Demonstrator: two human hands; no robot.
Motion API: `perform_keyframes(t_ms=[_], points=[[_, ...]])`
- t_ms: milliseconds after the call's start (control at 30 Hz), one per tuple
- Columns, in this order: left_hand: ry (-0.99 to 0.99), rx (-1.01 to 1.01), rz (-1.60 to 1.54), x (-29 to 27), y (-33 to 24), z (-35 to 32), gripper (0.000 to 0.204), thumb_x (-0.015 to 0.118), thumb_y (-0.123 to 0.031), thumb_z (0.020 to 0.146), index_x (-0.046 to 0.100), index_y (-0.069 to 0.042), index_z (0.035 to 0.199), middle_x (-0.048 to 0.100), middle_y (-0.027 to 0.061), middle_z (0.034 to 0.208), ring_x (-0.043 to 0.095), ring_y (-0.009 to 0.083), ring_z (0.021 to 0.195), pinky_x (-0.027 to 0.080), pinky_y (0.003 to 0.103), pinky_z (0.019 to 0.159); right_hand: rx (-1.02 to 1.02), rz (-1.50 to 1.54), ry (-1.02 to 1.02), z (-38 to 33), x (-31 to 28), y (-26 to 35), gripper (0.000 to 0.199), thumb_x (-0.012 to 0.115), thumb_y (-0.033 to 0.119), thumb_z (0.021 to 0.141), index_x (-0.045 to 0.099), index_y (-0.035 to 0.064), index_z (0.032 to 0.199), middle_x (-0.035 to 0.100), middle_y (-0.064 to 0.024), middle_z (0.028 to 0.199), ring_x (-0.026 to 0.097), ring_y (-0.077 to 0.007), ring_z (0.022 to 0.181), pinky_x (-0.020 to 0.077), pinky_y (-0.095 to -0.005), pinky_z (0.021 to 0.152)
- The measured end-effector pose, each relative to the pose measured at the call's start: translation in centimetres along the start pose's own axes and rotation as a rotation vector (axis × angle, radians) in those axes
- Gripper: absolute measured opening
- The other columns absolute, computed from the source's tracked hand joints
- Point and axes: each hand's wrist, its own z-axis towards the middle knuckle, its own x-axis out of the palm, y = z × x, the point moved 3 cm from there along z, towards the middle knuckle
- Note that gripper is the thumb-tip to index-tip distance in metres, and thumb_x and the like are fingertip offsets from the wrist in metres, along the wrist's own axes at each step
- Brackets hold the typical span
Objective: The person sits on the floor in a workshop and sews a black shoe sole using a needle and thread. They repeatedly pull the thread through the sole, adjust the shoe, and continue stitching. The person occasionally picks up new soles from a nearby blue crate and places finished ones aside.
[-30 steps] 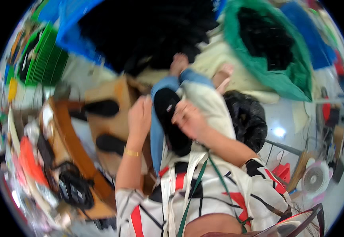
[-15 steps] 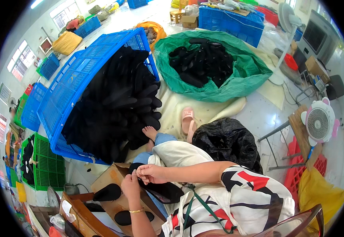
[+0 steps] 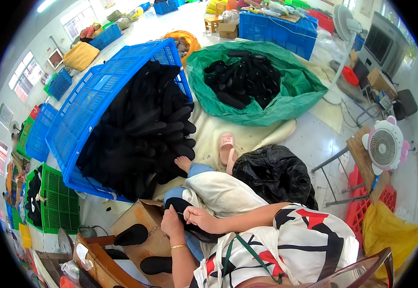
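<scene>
A black fabric piece (image 3: 181, 203), rounded like a shoe sole or slipper, lies over my lap between my hands. My left hand (image 3: 172, 222) is closed on its near edge, with a bracelet at the wrist. Just to the right, my right hand (image 3: 197, 218) is pinched closed. A thin pale line, thread or needle, shows between the two hands; which it is I cannot make out. More black material rests under my right hand. Similar black pieces, one upper (image 3: 131, 234) and one lower (image 3: 156, 265), lie on a cardboard box (image 3: 137, 218) by my left arm.
A tilted blue crate (image 3: 81, 115) spills a heap of black pieces (image 3: 137, 129) toward my bare foot. Beyond it a green sack (image 3: 295, 91) holds more. A black plastic bag (image 3: 273, 175) and pink slippers (image 3: 226, 146) lie right of my legs. A fan (image 3: 384, 144) stands on a small table.
My hands were close together at the fingertips; now my right hand has drawn down and to the right. My left hand has shifted slightly right, and more of the black piece shows.
</scene>
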Motion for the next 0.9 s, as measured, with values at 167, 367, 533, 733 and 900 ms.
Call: perform_keyframes(t_ms=[167, 367, 533, 733, 900], points=[[0.011, 0.023, -0.050, -0.6, -0.2, 0.7, 0.047, 0.042, -0.043, 0.102, 0.055, -0.009, 0.073, 0.064, 0.0138, 0.068, 0.064, 0.0369, 0.064, 0.051, 0.046, 0.054, -0.049, 0.013, 0.053, 1.3, -1.0, 0.4, 0.014, 0.045, 0.014, 0.103, 0.052, 0.0072, 0.092, 0.051, 0.0007, 0.085, 0.048, -0.0093, 0.075, 0.0441, -0.0254, 0.074], [-0.220, 0.255, -0.073, -6.0, -2.2, 1.0, 0.029, 0.062, -0.033, 0.093, 0.053, -0.008, 0.082, 0.054, 0.0102, 0.076, 0.057, 0.0339, 0.073, 0.046, 0.045, 0.059, -0.377, -0.410, -0.054, 1.4, -1.5, 4.1, 0.007, 0.051, 0.008, 0.099, 0.054, 0.0023, 0.096, 0.054, -0.0059, 0.085, 0.055, -0.0164, 0.080, 0.0458, -0.0284, 0.076], [0.286, 0.242, -0.559, -6.9, -4.0, 1.9, 0.037, 0.071, -0.036, 0.085, 0.052, -0.005, 0.079, 0.059, 0.0123, 0.071, 0.060, 0.0335, 0.070, 0.049, 0.040, 0.061, -0.673, -0.868, 0.067, -0.4, -2.5, 6.2, 0.004, 0.060, 0.005, 0.090, 0.056, 0.0057, 0.093, 0.053, -0.0102, 0.081, 0.055, -0.0277, 0.076, 0.0466, -0.0345, 0.070], [0.424, 0.164, -0.283, -7.1, -5.3, 3.6, 0.058, 0.081, -0.051, 0.069, 0.052, -0.003, 0.082, 0.063, 0.0174, 0.071, 0.064, 0.0380, 0.070, 0.051, 0.045, 0.065, -1.041, -1.104, 0.276, -0.9, -3.1, 6.1, 0.010, 0.064, 0.012, 0.079, 0.060, 0.0084, 0.088, 0.051, -0.0055, 0.074, 0.057, -0.0241, 0.071, 0.0485, -0.0358, 0.061], [0.375, 0.129, -0.122, -6.5, -5.8, 4.1, 0.048, 0.072, -0.045, 0.081, 0.052, -0.002, 0.086, 0.065, 0.0194, 0.073, 0.065, 0.0416, 0.075, 0.052, 0.049, 0.067, -1.115, -1.164, 0.358, -0.8, -2.9, 7.0, 0.013, 0.062, 0.013, 0.076, 0.060, 0.0056, 0.087, 0.051, -0.0053, 0.073, 0.055, -0.0228, 0.068, 0.0482, -0.0345, 0.060]])
